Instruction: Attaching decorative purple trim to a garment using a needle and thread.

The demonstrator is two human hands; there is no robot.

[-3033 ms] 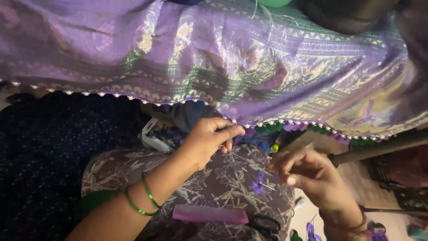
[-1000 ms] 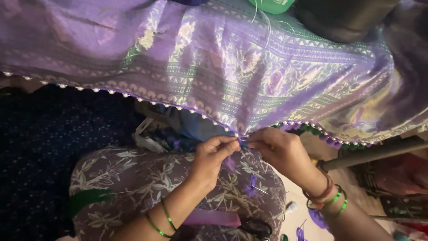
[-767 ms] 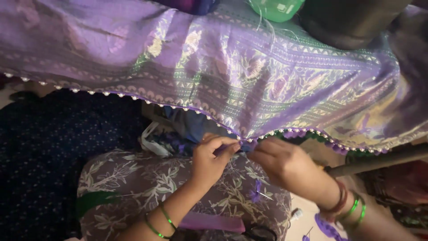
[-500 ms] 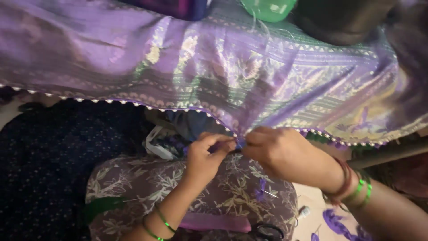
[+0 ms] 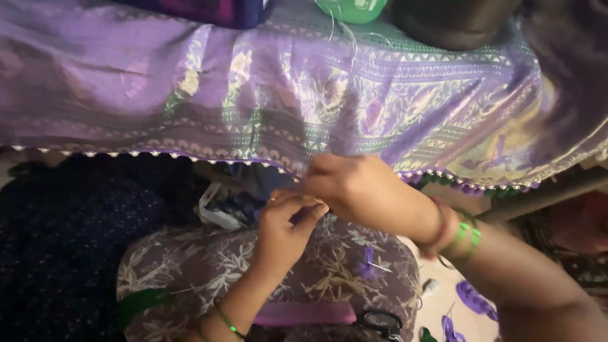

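Observation:
A shiny purple woven cloth with a patterned border and a row of small beads along its lower edge hangs across the upper view. My right hand pinches that beaded edge near the middle. My left hand sits just below it, fingertips pressed together at the same spot on the edge; a fine needle or thread between them is too small to make out. Both wrists wear green bangles.
A floral cushion lies on my lap with a pink flat strip and black scissors on it. Purple thread bits lie at lower right. A green spool rests on the cloth. Dark dotted fabric fills the left.
Both hands rose from the cushion to the cloth's beaded edge and closed on it. My right hand moved left and now overlaps the edge above my left hand.

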